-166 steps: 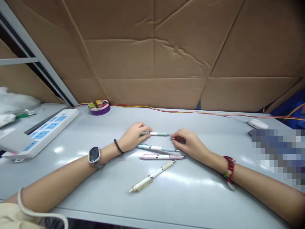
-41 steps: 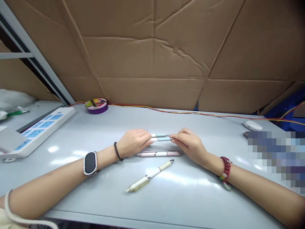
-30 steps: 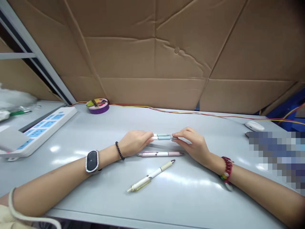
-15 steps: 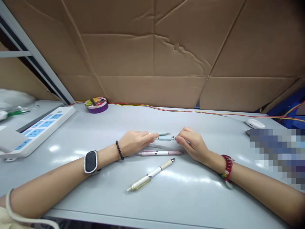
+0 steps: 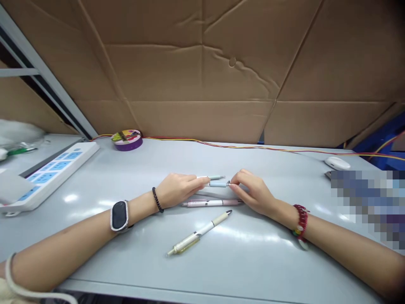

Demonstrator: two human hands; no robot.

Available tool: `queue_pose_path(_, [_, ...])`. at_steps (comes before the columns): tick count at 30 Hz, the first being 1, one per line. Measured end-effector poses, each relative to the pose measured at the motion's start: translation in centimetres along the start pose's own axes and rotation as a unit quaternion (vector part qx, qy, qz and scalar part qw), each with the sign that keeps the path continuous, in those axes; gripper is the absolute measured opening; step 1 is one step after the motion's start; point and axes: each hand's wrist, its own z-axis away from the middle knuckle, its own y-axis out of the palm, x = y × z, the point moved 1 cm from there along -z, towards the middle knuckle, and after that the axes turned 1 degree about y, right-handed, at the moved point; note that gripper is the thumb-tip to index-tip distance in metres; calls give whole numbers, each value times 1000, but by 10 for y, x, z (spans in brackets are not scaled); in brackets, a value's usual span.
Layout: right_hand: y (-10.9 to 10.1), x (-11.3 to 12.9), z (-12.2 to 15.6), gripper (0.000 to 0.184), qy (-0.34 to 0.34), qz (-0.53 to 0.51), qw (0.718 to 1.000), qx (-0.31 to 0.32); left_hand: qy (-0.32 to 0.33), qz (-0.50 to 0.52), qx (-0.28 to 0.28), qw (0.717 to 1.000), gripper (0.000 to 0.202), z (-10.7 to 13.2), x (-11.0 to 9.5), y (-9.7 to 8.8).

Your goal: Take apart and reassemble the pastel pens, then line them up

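Note:
A light-blue pen (image 5: 217, 184) lies level between my hands, low over the desk. My left hand (image 5: 179, 188) is closed around its left part, which the fingers hide. Thumb and fingertips of my right hand (image 5: 253, 188) pinch at the pen's metal tip end; whether they hold a small part there is hard to see. Just behind it is a pale-green pen (image 5: 217, 177), partly covered by my left fingers. A pink-and-white pen (image 5: 209, 203) rests in front of the hands. Closer to me, a cream-and-white pen (image 5: 201, 232) lies at a slant.
On the left of the desk (image 5: 142, 261) stands a white power strip (image 5: 68, 162). A round purple tin (image 5: 128, 141) sits at the back, near red and yellow wires (image 5: 202, 143). At right lie a white earbud-like case (image 5: 337, 163) and a blurred-out object. Cardboard (image 5: 171, 76) walls the back.
My right fingertips have moved slightly left, closer to the blue grip, and less of the metal tip shows. My left hand keeps its hold. The other pens stay put.

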Motion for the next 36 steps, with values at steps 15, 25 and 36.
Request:
queue_pose_path(15, [2, -4, 1, 28, 11, 19, 1000, 8, 10, -29, -15, 999, 31, -1, 1, 1])
queue_pose_path(25, [3, -1, 1, 10, -19, -5, 999, 32, 64, -28, 6, 998, 29, -3, -1, 1])
queue_pose_path(36, [-1, 4, 2, 8, -58, -7, 998, -24, 117, -57, 50, 990, 38, -2, 0, 1])
